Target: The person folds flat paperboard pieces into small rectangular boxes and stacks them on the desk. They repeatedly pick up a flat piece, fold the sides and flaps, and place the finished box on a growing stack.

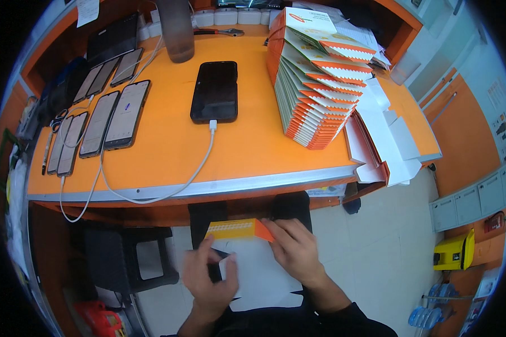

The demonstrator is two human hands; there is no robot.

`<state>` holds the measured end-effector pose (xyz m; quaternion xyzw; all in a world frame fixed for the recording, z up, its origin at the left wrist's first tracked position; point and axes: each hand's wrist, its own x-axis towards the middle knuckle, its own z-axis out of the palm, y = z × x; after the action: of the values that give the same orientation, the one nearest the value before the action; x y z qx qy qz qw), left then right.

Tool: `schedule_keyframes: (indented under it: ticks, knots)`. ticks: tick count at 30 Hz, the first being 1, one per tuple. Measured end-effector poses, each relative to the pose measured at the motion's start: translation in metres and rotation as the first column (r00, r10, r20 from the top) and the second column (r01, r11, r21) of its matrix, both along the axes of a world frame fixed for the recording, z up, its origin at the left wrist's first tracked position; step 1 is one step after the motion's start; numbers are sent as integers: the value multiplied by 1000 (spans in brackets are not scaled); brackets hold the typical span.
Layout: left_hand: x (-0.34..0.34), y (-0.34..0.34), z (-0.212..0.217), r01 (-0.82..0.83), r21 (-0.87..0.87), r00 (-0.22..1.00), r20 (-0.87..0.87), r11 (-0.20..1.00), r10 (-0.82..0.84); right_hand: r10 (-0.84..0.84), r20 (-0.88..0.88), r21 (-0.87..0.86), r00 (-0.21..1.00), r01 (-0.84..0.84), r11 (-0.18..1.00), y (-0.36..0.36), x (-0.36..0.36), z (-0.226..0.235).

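Note:
Over my lap lies a partly folded cardboard carton (258, 269), its inside white, with a yellow and orange flap raised along its far edge. My right hand (295, 250) is closed on the orange corner of that flap, fingers bent over it. At the left edge, my left hand (211, 278) has one fingertip against the yellow end and its thumb by the white panel; its lower fingers are partly hidden. On the orange desk (163, 160) ahead stands a tall leaning stack of orange and white cartons (320, 95) with zigzag edges.
A black phone (215, 92) is plugged into a white cable (202, 165) that droops past the desk edge. Several phones (126, 115) lie at the left near scissors (59, 119). Behind are a dark tumbler (177, 33) and pliers (222, 32). An opened white box (385, 140) sits right; a black stool (129, 255) stands left.

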<state>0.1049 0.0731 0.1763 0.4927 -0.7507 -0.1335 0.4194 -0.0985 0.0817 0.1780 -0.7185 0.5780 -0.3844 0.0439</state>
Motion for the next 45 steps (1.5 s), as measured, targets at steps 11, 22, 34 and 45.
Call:
schedule_keyframes:
  ticks: [11, 22, 34, 45]
  knots:
    - [-27, -7, -13, 296, 396, 859, -509, 869, -61, 140, -150, 104, 979, -125, 987, 9, 16, -10]
    - [-3, -25, 7, 228, 558, 943, -329, 798, -40, 207, -320, 96, 925, -186, 978, 9, 3, -19]
    - [-12, -18, -17, 120, 159, 977, -193, 980, -88, 167, -20, 0, 986, -167, 986, 3, 8, -16]
    - [-13, -1, -36, 387, 374, 785, -613, 843, -88, -21, 749, 190, 662, -185, 964, 7, 18, -30]
